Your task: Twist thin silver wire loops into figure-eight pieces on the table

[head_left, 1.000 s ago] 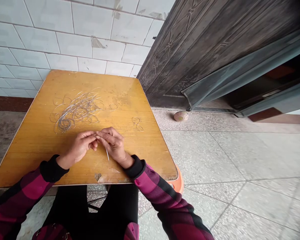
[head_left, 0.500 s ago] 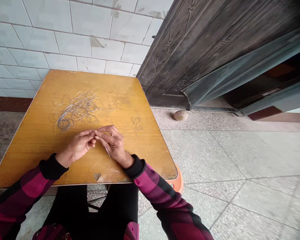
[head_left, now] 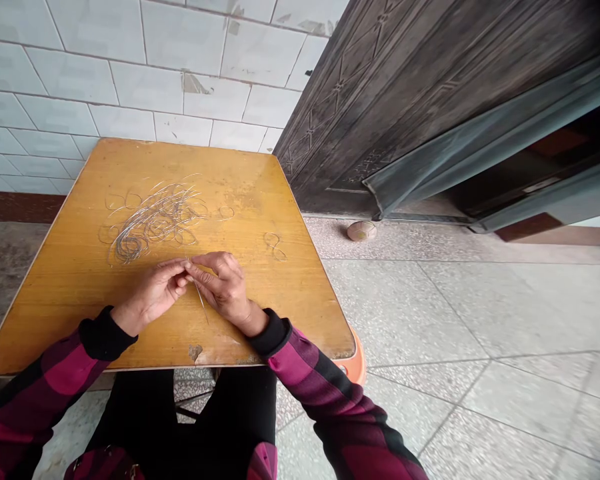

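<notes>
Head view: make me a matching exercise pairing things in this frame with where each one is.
Things
1. wire tangle
2. straight wire
3. small wire loop
4. ball

Places
A. on the floor, beside the door
B. near the right edge of the table
C. between the fingers of the left hand and right hand
D. on the table's left half, beyond the hands

Pairs: 1-D; 2-C; 3-B; 4-A
</notes>
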{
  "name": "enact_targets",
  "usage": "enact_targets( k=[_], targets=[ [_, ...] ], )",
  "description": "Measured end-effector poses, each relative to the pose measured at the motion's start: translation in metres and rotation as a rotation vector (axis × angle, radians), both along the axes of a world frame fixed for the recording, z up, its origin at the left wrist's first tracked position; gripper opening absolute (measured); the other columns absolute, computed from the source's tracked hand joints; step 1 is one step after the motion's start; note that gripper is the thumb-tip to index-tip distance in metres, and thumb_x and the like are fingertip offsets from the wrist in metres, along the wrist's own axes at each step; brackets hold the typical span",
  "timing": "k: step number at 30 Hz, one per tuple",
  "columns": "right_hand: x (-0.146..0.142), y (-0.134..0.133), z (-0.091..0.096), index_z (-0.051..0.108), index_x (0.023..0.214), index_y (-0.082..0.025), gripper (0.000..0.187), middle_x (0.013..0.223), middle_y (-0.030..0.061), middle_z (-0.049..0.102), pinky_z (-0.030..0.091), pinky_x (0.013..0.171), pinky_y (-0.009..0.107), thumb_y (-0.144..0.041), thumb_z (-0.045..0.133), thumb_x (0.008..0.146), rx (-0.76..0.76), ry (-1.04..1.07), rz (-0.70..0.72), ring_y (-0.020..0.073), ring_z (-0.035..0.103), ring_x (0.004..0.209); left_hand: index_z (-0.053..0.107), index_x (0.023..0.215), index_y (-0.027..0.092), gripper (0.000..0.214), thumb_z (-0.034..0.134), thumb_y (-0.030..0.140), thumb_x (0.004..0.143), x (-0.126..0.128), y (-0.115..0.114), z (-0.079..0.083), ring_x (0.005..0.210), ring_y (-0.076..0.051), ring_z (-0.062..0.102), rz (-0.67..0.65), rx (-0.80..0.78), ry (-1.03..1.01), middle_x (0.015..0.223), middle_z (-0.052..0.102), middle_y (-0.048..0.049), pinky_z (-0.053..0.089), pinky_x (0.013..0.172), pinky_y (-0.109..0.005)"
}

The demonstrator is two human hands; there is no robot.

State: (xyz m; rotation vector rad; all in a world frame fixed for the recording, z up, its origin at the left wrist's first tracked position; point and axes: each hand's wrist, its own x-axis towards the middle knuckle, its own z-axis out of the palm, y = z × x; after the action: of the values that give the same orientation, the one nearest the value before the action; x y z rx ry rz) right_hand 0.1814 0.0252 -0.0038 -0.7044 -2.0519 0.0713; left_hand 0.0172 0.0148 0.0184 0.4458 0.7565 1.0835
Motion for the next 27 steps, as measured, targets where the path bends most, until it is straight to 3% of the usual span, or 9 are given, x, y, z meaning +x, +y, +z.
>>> enact_targets(
  k=[10, 16, 21, 27],
  targets=[
    [0.0, 0.0, 0.002, 0.068, 0.112, -0.031, 0.026, 0.103, 0.0026, 0.073, 0.048, 0.084, 0.039, -0.021, 0.063, 0.089, 0.035, -0.046, 0.078, 0.0194, 0.063, 0.098, 0.058, 0.06, 0.013, 0.014, 0.07, 0.013, 0.066, -0.001, 0.0, 0.002, 0.05, -0.005, 0.046, 0.046, -0.026, 0.066, 0.056, 0.052, 0.0033, 0.035, 0.044, -0.016],
    [0.002, -0.005, 0.008, 0.066, 0.116, -0.03, 0.032, 0.108, 0.0033, 0.072, 0.048, 0.086, 0.039, -0.016, 0.065, 0.087, 0.039, -0.008, 0.179, 0.0193, 0.063, 0.106, 0.06, 0.062, 0.012, 0.012, 0.071, 0.015, 0.067, -0.003, 0.001, 0.0, 0.053, -0.006, 0.048, 0.022, 0.05, 0.052, 0.059, 0.054, 0.0024, 0.039, 0.049, -0.019],
    [0.004, -0.012, 0.011, 0.064, 0.12, -0.028, 0.036, 0.11, 0.0043, 0.072, 0.051, 0.082, 0.036, -0.015, 0.064, 0.087, 0.06, -0.044, 0.228, 0.0184, 0.065, 0.105, 0.063, 0.063, 0.012, 0.015, 0.073, 0.023, 0.067, -0.007, 0.002, 0.002, 0.056, -0.009, 0.051, 0.027, 0.149, 0.2, 0.062, 0.059, -0.0003, 0.039, 0.052, -0.021],
    [0.005, -0.016, 0.015, 0.07, 0.109, -0.025, 0.024, 0.102, 0.0049, 0.075, 0.056, 0.078, 0.034, -0.019, 0.067, 0.085, 0.053, -0.041, 0.278, 0.0189, 0.068, 0.101, 0.065, 0.063, 0.013, 0.016, 0.072, 0.026, 0.068, -0.009, 0.002, 0.009, 0.055, -0.008, 0.047, 0.034, 0.205, 0.35, 0.061, 0.057, 0.0006, 0.036, 0.052, -0.022]
  ],
)
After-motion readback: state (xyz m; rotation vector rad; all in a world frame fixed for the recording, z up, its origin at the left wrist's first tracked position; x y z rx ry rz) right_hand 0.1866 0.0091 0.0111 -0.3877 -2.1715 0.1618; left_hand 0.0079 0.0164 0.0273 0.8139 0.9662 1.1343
